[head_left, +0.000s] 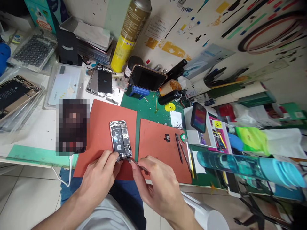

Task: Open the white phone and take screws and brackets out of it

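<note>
An opened phone [121, 139], its black battery and circuit board bare, lies on the left red-brown mat [100, 124]. My left hand [102, 171] is closed at the phone's lower left corner, with the fingertips against its edge. Beside the lower right corner, my right hand [154, 179] pinches a thin dark tool [140, 166] whose tip reaches the phone's bottom end; its exact kind is partly hidden by the fingers. A small black part [167, 138] rests on the right red-brown mat [153, 134], left of several slim tools [179, 148].
Behind the mats stand a phone on a blue stand [147, 78] and a yellow spray can [124, 41]. Opened phones [18, 92] lie at the left. On the right are a white box [195, 124] and a blue water bottle [240, 164]. A white cable [69, 172] hangs over the front edge.
</note>
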### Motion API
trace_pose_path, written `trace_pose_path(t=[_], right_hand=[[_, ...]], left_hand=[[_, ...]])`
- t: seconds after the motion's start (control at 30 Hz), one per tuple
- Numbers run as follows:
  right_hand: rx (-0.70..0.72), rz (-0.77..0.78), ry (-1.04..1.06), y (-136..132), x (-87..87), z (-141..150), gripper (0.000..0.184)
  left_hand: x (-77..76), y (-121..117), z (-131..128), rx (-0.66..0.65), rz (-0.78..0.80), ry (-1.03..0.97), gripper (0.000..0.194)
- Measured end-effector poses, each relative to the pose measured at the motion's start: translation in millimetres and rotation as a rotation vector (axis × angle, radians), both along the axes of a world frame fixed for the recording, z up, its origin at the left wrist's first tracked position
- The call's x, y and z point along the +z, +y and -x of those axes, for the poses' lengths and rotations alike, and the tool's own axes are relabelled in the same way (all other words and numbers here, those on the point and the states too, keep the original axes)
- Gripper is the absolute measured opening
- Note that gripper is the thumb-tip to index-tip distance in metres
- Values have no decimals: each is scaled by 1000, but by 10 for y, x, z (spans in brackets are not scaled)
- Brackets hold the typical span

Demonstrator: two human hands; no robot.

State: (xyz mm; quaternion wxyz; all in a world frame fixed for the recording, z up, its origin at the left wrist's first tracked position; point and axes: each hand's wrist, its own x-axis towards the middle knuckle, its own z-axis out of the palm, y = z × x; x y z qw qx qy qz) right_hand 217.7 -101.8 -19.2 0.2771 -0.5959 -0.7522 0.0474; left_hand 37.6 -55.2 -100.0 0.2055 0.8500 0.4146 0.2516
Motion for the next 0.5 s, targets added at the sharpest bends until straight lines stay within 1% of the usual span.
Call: trace_pose_path(t=[0.17, 0.3, 0.37, 0.43, 0.5], right_hand=[[-22, 1, 6, -8, -1, -6, 15], [-26, 13, 40, -17, -1, 9, 18], [-75, 12, 46, -32, -12, 18, 16], [-162, 3, 72, -63, -36, 16, 15], [-263, -12, 166, -105, -71, 2, 17]], left_hand=[[2, 7, -2, -1, -2, 18, 15], [13, 14, 4, -18, 11, 31, 16], [17, 10, 8, -21, 19, 36, 16], [21, 8, 9, -19, 36, 34, 15], [34, 14, 10, -22, 63, 21, 16]])
